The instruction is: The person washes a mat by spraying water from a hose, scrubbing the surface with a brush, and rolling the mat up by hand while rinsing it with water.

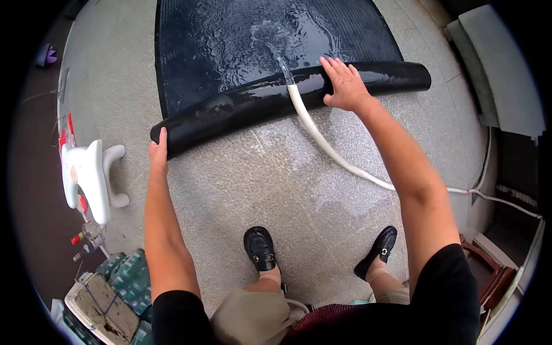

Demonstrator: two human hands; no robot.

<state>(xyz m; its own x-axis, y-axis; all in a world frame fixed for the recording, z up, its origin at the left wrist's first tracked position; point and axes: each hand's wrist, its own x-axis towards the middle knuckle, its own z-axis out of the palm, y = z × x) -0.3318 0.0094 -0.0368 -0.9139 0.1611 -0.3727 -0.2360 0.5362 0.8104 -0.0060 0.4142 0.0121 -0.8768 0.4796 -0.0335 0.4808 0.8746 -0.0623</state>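
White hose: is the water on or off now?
On: a clear stream runs from the white hose onto the black mat, splashing and rippling there.

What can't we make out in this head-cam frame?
All in the head view:
- Left hand: most fingers, hidden by the roll and the hand itself.
- Right hand: palm, hidden by the back of the hand.
- Mat: far end, cut off by the top edge.
- Hose: one stretch, behind the right arm.
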